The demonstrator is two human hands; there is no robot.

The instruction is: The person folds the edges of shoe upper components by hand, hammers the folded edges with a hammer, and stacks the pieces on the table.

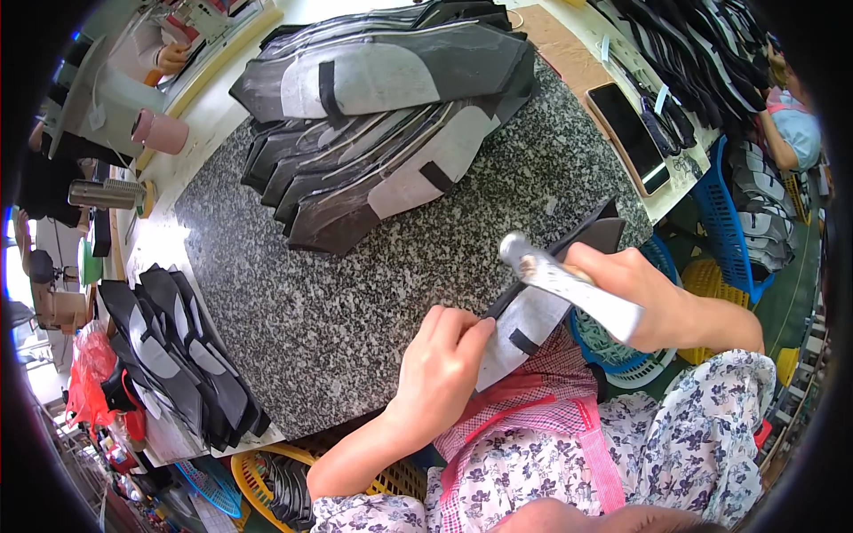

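At the near right edge of the stone slab (355, 302), a long black and light-grey panel (498, 355) lies partly over the edge, with a short black strip on its grey part. The fingers of my left hand (442, 360) are closed on the panel's dark folded edge. My right hand (644, 298) is wrapped round a hammer (586, 298) with a silver metal head, held over the panel. Its handle is mostly hidden by my hand. The rounded end of the hammer head points to the far left; whether it touches the panel I cannot tell.
Overlapping stacks of similar panels (373, 80) cover the far side of the slab. More panels (182, 346) lie at the left. A phone (629, 138) rests at the far right. Blue baskets (711, 204) stand beyond the right edge. A pink cup (160, 131) stands far left, near another person's hand.
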